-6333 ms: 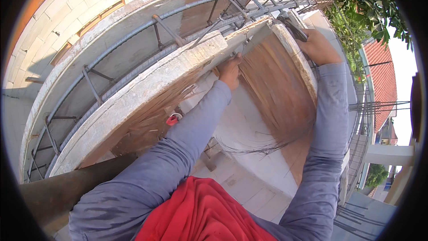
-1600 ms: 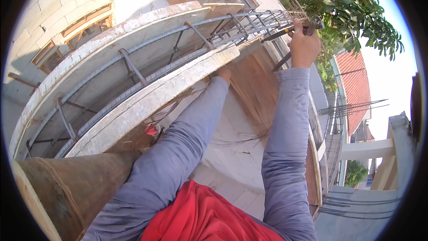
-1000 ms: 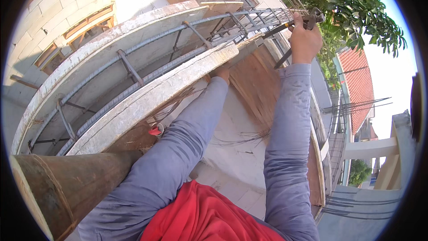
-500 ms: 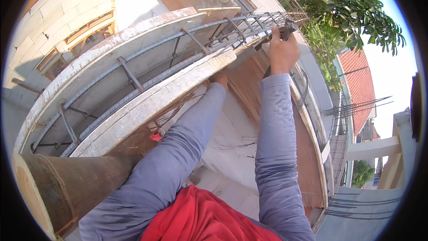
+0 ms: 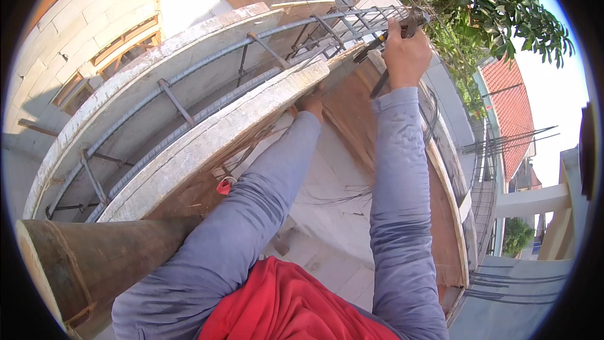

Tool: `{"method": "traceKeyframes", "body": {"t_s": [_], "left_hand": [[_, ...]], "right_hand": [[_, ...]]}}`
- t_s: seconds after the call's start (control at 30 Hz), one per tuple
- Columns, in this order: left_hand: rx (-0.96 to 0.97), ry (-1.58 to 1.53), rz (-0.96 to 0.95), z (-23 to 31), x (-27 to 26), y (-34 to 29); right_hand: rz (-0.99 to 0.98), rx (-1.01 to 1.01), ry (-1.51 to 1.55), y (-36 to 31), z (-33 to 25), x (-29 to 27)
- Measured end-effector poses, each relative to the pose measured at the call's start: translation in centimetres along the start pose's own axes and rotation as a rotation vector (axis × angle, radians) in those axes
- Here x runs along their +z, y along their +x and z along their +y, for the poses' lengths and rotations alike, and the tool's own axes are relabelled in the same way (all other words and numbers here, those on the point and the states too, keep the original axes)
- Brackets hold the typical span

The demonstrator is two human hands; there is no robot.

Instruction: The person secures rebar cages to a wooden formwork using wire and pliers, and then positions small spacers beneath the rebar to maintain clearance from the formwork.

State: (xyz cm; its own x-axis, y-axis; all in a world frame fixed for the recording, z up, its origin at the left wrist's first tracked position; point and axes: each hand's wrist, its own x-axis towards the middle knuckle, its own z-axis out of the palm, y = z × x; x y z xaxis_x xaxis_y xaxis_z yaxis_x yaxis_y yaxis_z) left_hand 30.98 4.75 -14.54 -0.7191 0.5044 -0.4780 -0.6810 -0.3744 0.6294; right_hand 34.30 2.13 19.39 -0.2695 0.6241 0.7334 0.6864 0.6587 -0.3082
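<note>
My right hand (image 5: 408, 56) is closed around a hammer (image 5: 415, 17), whose dark metal head shows above the fist and whose dark handle emerges below it. It is raised by the far end of a curved formwork panel (image 5: 220, 132). My left hand (image 5: 312, 102) reaches under the panel's near edge, against its underside; its fingers are mostly hidden there. Beside the panel runs a steel rebar cage (image 5: 176, 102) with cross ties, lying in the curved trough. A black and yellow object (image 5: 371, 49) lies near the hammer, too small to make out.
A thick round wooden post (image 5: 107, 264) stands at the lower left. Brown curved boards (image 5: 443, 226) border the right side, with loose thin wires (image 5: 340, 196) below my arms. Rebar ends (image 5: 516, 140) stick out at the right. Leafy branches (image 5: 484, 6) hang at the far right.
My right hand and the hammer have moved slightly up and to the right. The left hand stays under the panel edge, and the view has shifted a little.
</note>
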Motion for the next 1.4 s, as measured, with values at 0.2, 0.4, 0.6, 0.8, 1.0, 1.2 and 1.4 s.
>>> {"method": "traceKeyframes", "body": {"t_s": [0.2, 0.4, 0.6, 0.8, 1.0, 1.2, 1.4], "left_hand": [[0.047, -0.08, -0.037, -0.1, 2.2, -4.7], [0.203, 0.076, 0.067, -1.0, -0.3, -1.7], [0.14, 0.003, 0.138, -0.9, 2.6, -7.1], [0.017, 0.066, 0.009, 0.0, 2.0, -7.4], [0.091, 0.501, -0.292, -2.8, -1.6, -2.2], [0.365, 0.881, -0.306, -4.1, -2.3, 1.0], [-0.278, -0.182, -0.13, -4.3, 0.3, -0.2]], "right_hand": [[0.083, -0.026, 0.001, -0.4, 1.8, -0.6], [0.041, -0.086, 0.019, -0.9, -1.4, 1.5], [0.029, -0.087, -0.013, 0.0, -0.1, 0.6], [-0.016, 0.083, 0.064, 0.4, 1.6, -1.5], [-0.012, 0.006, 0.01, 0.6, 1.0, -0.6], [-0.071, -0.037, -0.031, 0.4, 0.6, 1.1], [-0.005, 0.003, 0.016, 0.4, 1.1, -0.4]]}}
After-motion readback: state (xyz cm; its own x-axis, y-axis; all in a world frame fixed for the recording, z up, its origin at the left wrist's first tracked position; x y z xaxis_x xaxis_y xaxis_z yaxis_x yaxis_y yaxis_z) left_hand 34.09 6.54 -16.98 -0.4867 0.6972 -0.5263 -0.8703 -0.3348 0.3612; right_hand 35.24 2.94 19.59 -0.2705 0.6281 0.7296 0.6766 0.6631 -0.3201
